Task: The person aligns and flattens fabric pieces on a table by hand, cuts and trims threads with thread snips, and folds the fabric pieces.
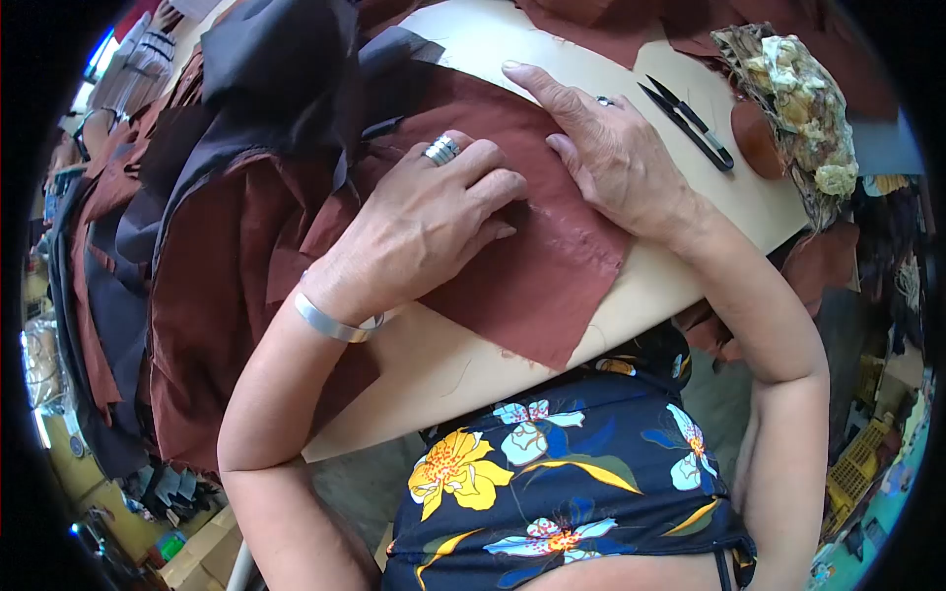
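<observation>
From here, the left hand (434, 219) curls, grip hidden; the right hand (613, 153) spreads loosely. The flat rust-brown cloth panel (557, 266), near the pale bench (655, 284)'s front edge, seems part-smoothed, creases left.

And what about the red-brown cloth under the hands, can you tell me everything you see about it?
The red-brown cloth looks like thin, smooth fabric. It lies mostly flat on the pale table, with a pointed corner towards the person and small, shiny wrinkles near its right side. The left hand is curled over it and the right hand lies across its right edge, index finger stretched out. The left hand and arm hide part of it, so its whole shape can't be told.
</observation>
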`<state>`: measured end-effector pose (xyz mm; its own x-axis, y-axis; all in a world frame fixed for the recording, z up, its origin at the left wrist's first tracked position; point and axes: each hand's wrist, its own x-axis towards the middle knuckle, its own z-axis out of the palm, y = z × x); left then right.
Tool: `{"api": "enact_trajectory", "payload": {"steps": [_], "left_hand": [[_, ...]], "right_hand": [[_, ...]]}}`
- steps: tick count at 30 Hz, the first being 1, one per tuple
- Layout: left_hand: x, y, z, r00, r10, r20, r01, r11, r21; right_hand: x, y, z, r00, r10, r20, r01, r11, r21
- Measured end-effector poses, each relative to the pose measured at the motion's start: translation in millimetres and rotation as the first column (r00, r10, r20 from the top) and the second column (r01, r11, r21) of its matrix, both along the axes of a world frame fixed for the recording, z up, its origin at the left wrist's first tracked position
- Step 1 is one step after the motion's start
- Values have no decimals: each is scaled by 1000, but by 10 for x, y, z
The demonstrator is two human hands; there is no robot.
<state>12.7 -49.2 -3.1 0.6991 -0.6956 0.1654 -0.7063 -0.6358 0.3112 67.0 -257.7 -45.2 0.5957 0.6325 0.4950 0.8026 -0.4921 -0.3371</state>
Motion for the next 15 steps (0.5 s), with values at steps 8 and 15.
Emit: {"api": "enact_trajectory", "payload": {"steps": [8, 15], "left_hand": [[227, -9, 62, 979, -62, -196, 65, 998, 10], [198, -21, 58, 977, -11, -213, 3, 999, -37]], "right_hand": [[35, -34, 23, 998, 35, -50, -36, 999, -23], [36, -40, -10, 998, 12, -58, -12, 1000, -16]]}}
